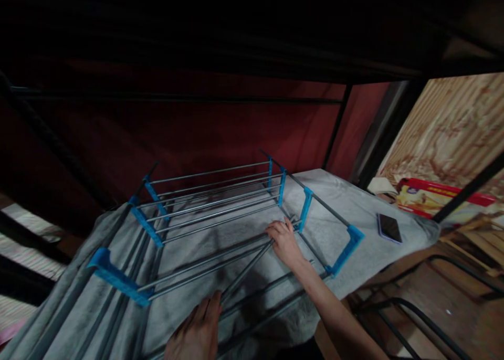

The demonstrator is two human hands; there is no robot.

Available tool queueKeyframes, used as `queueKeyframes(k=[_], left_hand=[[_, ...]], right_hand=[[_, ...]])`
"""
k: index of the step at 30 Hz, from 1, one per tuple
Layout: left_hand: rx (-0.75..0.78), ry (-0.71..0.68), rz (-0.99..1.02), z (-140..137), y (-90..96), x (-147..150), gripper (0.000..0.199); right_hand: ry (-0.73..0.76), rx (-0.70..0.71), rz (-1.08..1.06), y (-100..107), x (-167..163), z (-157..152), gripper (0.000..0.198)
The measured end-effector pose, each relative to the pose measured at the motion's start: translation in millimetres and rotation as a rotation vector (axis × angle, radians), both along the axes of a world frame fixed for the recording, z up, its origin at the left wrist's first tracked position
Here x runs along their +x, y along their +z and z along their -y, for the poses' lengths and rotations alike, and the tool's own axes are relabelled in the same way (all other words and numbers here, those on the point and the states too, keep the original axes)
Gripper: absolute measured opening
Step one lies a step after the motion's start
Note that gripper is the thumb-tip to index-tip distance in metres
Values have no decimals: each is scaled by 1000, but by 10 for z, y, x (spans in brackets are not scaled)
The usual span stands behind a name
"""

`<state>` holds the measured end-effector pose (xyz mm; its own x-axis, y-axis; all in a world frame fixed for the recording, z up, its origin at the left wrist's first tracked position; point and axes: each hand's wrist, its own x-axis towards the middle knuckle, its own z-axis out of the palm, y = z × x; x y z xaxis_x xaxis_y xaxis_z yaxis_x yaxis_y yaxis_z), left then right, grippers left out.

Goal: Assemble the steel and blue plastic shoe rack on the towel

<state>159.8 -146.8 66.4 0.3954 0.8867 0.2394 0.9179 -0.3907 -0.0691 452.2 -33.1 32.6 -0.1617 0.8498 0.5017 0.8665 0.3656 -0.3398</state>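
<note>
A rack of thin grey metal rods [212, 205] joined by blue plastic brackets [118, 278] lies on a grey blanket [342, 202]. My right hand [285, 242] grips the far end of a loose rod [246, 271] close to a blue bracket [305, 208]. My left hand [199, 331] holds the near end of the same rod at the bottom of the view. Both hands sit inside the rack's frame.
A dark phone [389, 228] lies on the blanket to the right. A red box [429, 197] rests against a wooden panel [452, 134]. Black metal frame bars [409, 313] stand lower right. A dark red wall and a black bed frame overhang the scene.
</note>
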Motion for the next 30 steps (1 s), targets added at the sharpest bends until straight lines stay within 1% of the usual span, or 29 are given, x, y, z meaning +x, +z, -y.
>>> queueKeyframes(k=[3, 6, 9, 14, 18, 23, 26, 30], left_hand=[[18, -1, 4, -110, -55, 150, 45], [35, 7, 18, -187, -72, 256, 42], [25, 6, 29, -248, -50, 335, 40], [-28, 36, 29, -349, 10, 431, 44], [-57, 43, 37, -428, -5, 455, 46], [-33, 36, 38, -490, -40, 435, 44], [-20, 29, 42, -529, -27, 427, 42], [-43, 41, 53, -616, -2, 419, 41]], right_hand=[[-41, -15, 31, -25, 153, 8, 59], [-68, -33, 53, -52, 252, -34, 55], [-84, -39, 71, -52, 306, -104, 52], [-111, -73, 108, 2, 372, -170, 51], [-131, -110, 131, 26, 429, -184, 50], [-114, -134, 163, 20, 442, -228, 50], [-125, -135, 174, 33, 433, -251, 49], [-122, -128, 183, 59, 440, -260, 46]])
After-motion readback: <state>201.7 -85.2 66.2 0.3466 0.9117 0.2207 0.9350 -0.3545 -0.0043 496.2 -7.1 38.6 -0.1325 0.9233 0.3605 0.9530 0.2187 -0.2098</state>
